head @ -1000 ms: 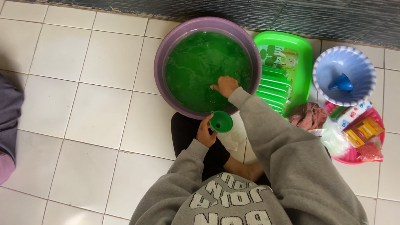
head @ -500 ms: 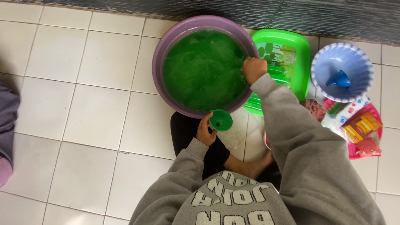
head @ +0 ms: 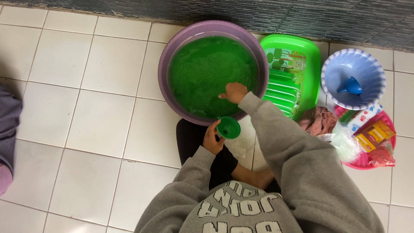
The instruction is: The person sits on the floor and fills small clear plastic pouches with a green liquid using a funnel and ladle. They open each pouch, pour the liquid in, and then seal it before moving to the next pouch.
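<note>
Hands at a round purple plastic basin of green liquid, on white floor tiles.

Largest first, we note the basin; right of it, a green plastic tray. Over the basin's near side our right hand hovers, its grasp indiscernible. Just below the basin's rim our left hand grips a small green plastic funnel.

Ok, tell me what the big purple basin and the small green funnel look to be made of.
Purple basin: probably plastic, going by its smooth moulded rim, even colour and soft sheen.
Green funnel, held by the left hand: probably plastic too, thin-walled, glossy, one solid colour.
Neither can be confirmed by look alone.
</note>
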